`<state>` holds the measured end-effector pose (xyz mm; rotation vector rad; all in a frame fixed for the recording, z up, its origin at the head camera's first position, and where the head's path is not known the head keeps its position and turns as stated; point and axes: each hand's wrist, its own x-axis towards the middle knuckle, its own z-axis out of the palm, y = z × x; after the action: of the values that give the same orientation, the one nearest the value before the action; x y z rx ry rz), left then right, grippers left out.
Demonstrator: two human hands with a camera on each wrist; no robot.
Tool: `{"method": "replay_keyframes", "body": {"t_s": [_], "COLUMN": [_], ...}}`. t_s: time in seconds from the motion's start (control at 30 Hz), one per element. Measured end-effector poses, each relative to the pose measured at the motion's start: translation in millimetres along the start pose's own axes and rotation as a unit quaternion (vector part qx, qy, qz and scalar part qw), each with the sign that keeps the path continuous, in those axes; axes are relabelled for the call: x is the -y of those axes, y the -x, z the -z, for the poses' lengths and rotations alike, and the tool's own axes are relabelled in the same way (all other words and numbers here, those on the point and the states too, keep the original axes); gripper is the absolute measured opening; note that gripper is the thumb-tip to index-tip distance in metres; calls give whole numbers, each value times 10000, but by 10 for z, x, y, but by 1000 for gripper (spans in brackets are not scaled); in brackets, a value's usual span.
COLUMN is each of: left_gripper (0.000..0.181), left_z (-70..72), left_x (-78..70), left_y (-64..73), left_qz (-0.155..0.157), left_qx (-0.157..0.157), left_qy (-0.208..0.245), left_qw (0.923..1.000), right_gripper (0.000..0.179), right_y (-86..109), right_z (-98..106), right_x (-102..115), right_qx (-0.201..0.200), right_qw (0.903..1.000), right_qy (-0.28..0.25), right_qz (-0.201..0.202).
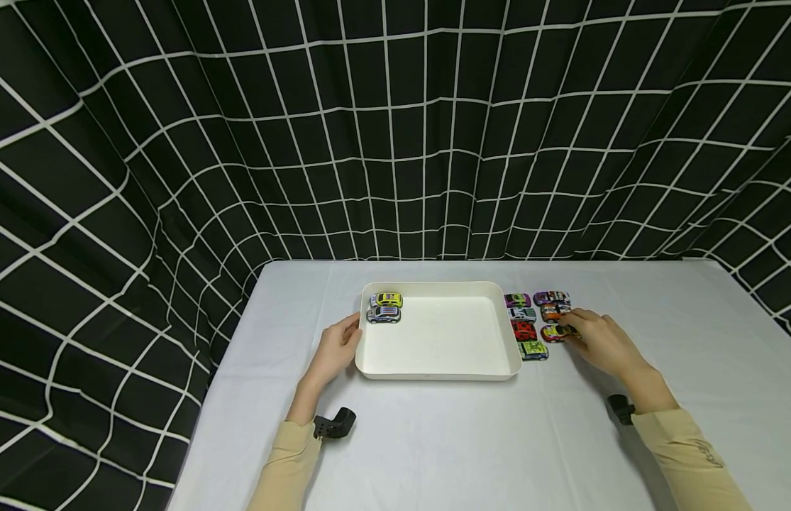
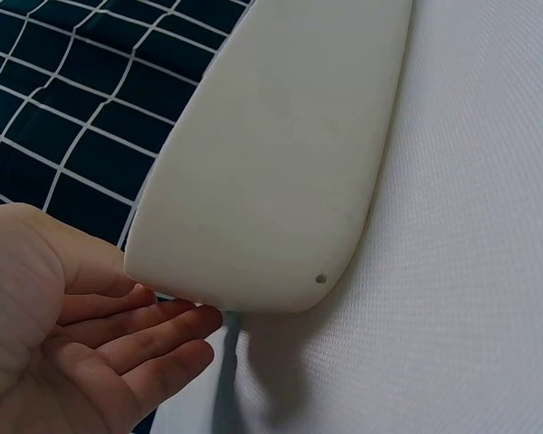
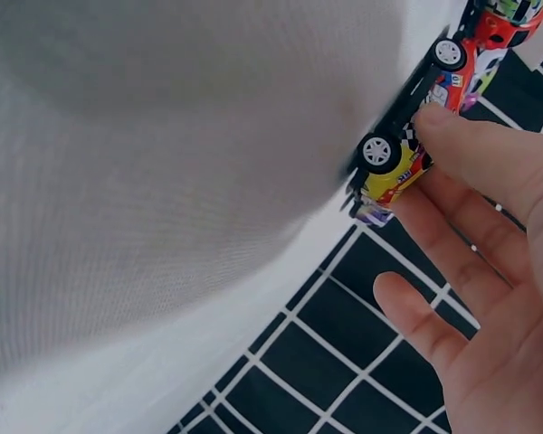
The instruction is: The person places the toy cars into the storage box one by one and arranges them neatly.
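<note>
A white tray [image 1: 441,333] stands on the table, its far left corner holding a yellow toy car [image 1: 386,299] and a silver toy car [image 1: 384,314]. My left hand [image 1: 336,348] touches the tray's left side; in the left wrist view its fingers [image 2: 167,339] lie loosely against the wall. Off to the right, my right hand [image 1: 602,343] pinches a red-and-yellow toy car [image 1: 550,333] between thumb and fingers. Seen from the right wrist, the thumb [image 3: 443,131] covers the car's side between two wheels.
Beside the tray's right wall runs a column of toy cars: purple [image 1: 517,300], pale teal [image 1: 521,314], red [image 1: 523,330] and lime green [image 1: 533,350]. An orange car [image 1: 553,312] and a purple-and-white car [image 1: 551,297] sit beyond the pinched one. Black gridded curtain [image 1: 421,128] hangs behind the table.
</note>
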<state>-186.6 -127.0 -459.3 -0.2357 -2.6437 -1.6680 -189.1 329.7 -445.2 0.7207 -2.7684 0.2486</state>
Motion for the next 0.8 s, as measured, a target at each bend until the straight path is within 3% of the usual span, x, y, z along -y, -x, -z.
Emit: {"method": "replay_keyframes", "body": {"t_s": [0.57,0.8], "left_gripper": [40,40], "left_z": [-6,-5], "left_x": [-2,-4], "left_y": [-2,-1], "left_qz": [-5,-11], "left_qx": [-14,-25], "left_qy": [-6,-40], "left_qw": [10000,10000], "right_gripper": [30,30], "right_y": [18,8], "right_z": [34,101], "right_x": [33,62], "right_qx": [170,-232], "right_qw": [9995,9995], "right_qy": [166,217], "right_qz": [-224,92]}}
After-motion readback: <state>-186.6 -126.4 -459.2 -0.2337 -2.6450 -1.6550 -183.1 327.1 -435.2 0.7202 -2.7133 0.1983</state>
